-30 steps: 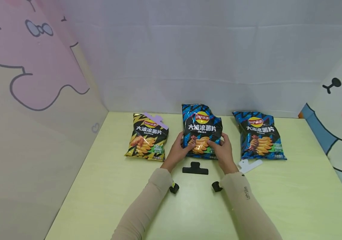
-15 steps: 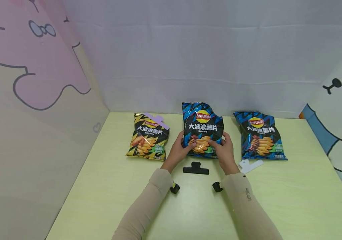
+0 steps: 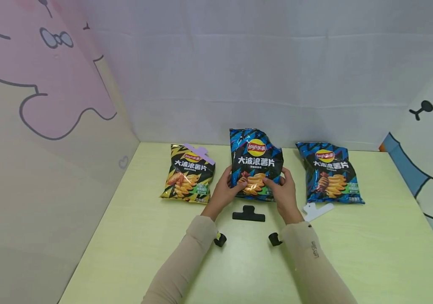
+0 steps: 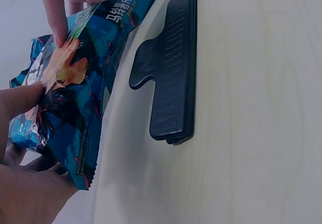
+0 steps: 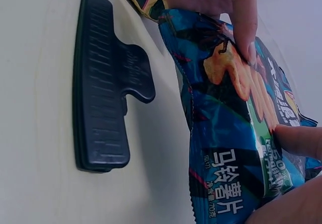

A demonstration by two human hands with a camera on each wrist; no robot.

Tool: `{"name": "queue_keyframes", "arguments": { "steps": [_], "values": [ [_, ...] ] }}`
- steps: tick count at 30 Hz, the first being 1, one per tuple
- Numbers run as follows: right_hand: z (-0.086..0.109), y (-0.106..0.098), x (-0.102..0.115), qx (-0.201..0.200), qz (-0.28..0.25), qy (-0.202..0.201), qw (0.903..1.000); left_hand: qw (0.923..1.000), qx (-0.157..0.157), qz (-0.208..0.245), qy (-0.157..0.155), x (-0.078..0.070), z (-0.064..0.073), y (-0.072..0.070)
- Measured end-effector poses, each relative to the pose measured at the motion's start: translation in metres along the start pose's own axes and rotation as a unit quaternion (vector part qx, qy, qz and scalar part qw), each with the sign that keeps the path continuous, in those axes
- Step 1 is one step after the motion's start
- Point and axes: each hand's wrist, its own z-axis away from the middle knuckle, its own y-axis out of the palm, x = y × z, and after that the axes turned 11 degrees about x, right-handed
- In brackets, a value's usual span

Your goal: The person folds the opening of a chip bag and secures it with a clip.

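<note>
A blue and black chip bag (image 3: 256, 162) stands tilted up at the middle of the table, its top corner creased on the right. My left hand (image 3: 224, 190) grips its lower left side, thumb on the printed front and fingers behind. On the lower right side my right hand (image 3: 282, 192) holds it the same way. Just in front of the bag lies a black bag clip (image 3: 248, 214), seen close up as a ridged bar with a tab in the left wrist view (image 4: 173, 68). The fingertips behind the bag are hidden.
To the left lies a yellow and black chip bag (image 3: 188, 175) with a purple clip (image 3: 200, 153) across its top corner. Another blue chip bag (image 3: 329, 173) lies to the right, a white clip (image 3: 317, 210) at its lower edge. A pale curtain (image 3: 239, 76) closes off the back.
The held chip bag has risen very slightly at its top, with both hands keeping their grip. The other bags and the clips lie as before; the head view has shifted a little.
</note>
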Motion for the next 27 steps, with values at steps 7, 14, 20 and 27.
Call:
{"name": "queue_keyframes", "arguments": {
  "steps": [7,14,20,27],
  "values": [
    [0.002,-0.001,-0.002,0.011,-0.008,-0.007,0.9999,1.0000,0.000,-0.005,0.007,-0.001,0.000,-0.001],
    [0.006,0.000,0.002,0.007,0.010,-0.027,0.9996,0.9999,0.001,-0.005,0.008,-0.008,0.003,-0.003],
    [0.009,0.000,0.004,0.000,0.007,-0.019,0.9998,0.9999,0.002,-0.003,0.011,-0.011,0.006,-0.003],
    [0.013,0.001,0.006,0.001,0.006,-0.013,0.9999,0.9999,0.002,0.001,0.010,-0.009,0.010,-0.002]
  ]
}}
